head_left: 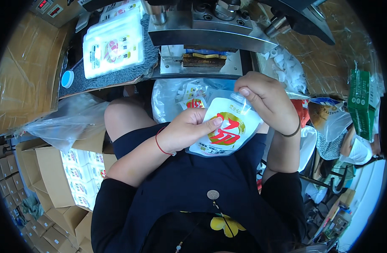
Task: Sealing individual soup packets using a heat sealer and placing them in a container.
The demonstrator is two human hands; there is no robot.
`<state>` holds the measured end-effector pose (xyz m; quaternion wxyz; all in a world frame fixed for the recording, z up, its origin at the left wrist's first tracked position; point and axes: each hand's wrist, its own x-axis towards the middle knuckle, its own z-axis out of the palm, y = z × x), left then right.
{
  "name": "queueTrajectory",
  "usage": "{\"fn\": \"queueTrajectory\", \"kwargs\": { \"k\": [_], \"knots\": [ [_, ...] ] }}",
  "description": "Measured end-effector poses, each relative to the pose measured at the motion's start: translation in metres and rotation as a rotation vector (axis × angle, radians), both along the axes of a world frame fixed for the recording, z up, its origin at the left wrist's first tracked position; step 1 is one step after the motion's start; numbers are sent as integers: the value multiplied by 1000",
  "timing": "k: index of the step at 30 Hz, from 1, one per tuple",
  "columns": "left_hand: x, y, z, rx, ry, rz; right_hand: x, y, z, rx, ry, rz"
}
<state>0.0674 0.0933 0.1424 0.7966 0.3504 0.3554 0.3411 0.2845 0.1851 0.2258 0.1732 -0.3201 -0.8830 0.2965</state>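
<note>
A white plastic pouch (230,126) with red and gold print is held tilted above my lap. My left hand (192,126) grips its left edge, with the thumb lying across the front. At the pouch's upper corner my right hand (263,97) is closed, fingers curled and thumb bent against the edge. A translucent piece shows just below that thumb; whether it is a spout or part of the film I cannot tell. Behind the pouch, more printed pouches (194,101) lie in a clear plastic bag (163,97) beneath the press.
A metal press (210,29) stands ahead over its die block (204,61). Left of it, a stack of flat white pouches (113,48) and a blue cap (67,79) lie on grey cloth. White scraps (285,65) fill the right side. An open carton (54,173) holds packed pouches.
</note>
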Motion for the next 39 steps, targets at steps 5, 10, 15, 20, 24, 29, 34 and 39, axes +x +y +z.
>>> {"fn": "queueTrajectory", "kwargs": {
  "k": [5, 10, 15, 20, 24, 29, 34, 39],
  "knots": [
    [-15, 4, -9, -84, -31, 2, 24, 18, -12, 370, -256, -422],
    [-34, 50, -4, -98, -179, 156, 78, 43, -50, 331, -696, -633],
    [-43, 56, -4, -82, -84, 214, 76, 57, -73, 353, -527, -585],
    [-127, 81, -10, 1164, 1308, 974, 79, 41, -70, 328, -183, -745],
    [-156, 45, -16, 1247, 1840, 236, 73, 24, -60, 538, -40, -684],
    [-128, 13, -7, 398, 499, 734, 25, -4, -52, 372, 158, -469],
    [-89, 3, -7, 526, 682, 402, -30, -14, -36, 138, 279, -162],
    [-47, 4, -2, 296, 367, 118, -55, -12, -20, -8, 402, -182]
  ]
}}
